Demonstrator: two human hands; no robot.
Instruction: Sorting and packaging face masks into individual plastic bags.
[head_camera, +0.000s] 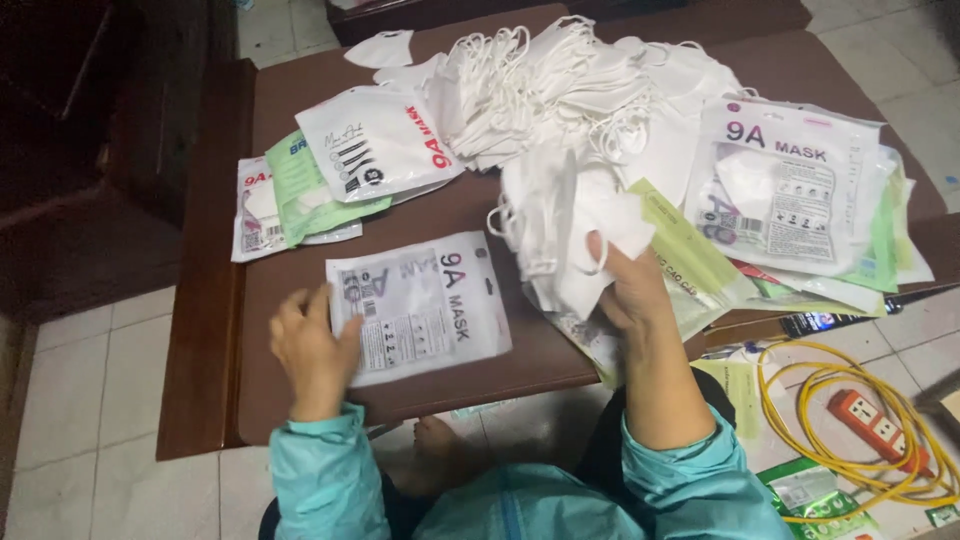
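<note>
- My left hand (312, 352) lies on the brown table (215, 330), near its near edge, fingers loosely spread; the fingertips press on the left edge of a flat white mask pouch (420, 305) that lies in front of me.
- That pouch lies flat on the wood, printed side up, slightly turned, with its hanging hole toward the far right corner. I cannot tell whether my thumb is under its edge.
- My right hand (628, 290) is raised just right of the pouch, fingers closed around a small bundle of white face masks (565, 235); the bundle stands up from my grip, ear loops dangling on its left side.
- Beyond that bundle, at the far middle of the table, sits a big loose heap of white masks (560, 85) with tangled loops.
- To the right of my right hand is a stack of pouches (790, 195), white on top, with green and yellow-green ones fanned out beneath it.
- At the far left lie more pouches: a white one (375, 145) resting partly on a green one (300, 190), and another white one (252, 210) under that.
- On the tiled floor at the near right lies a coiled yellow cable (800, 400) around an orange power strip (875, 425).
- My teal sleeves (325, 470) show at the near edge of the view.
</note>
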